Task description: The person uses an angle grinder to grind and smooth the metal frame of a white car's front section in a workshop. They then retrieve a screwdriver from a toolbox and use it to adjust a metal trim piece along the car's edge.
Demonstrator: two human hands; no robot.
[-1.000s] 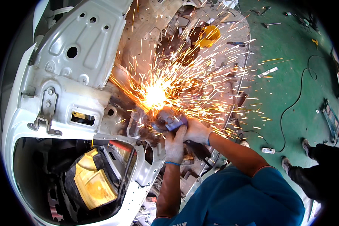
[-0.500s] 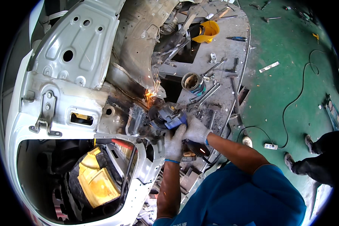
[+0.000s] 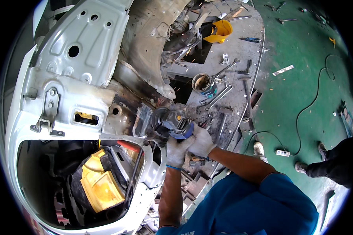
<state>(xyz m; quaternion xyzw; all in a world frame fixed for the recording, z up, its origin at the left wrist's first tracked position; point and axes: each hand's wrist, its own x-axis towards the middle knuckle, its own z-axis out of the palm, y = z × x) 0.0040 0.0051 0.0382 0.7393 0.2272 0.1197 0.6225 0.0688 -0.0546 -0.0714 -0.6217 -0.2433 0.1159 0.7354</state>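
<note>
My left hand [image 3: 176, 150] and my right hand [image 3: 200, 141], both in grey work gloves, are closed on a grey-and-blue angle grinder [image 3: 175, 124]. Its guarded disc is at a darkened, bare-metal seam [image 3: 145, 113] of a white car body [image 3: 62, 102], below a curved, torn beige panel [image 3: 141, 47]. A few faint sparks show above the disc. Just to the right of it, an open can [image 3: 202, 83] stands among loose wrenches and other tools [image 3: 219, 98] on a grey metal platform.
A yellow container [image 3: 219, 33] and pliers [image 3: 250, 39] lie on the platform. Yellow padding [image 3: 102, 184] sits inside the car's opening. On the green floor [image 3: 286, 90] are a cable, a power strip [image 3: 282, 152] and tools; another person's dark-trousered legs [image 3: 329, 164] are at the right.
The large spray of sparks has shrunk to almost nothing, revealing the platform's tools. The grinder and both my hands have shifted slightly down and left since half a second ago.
</note>
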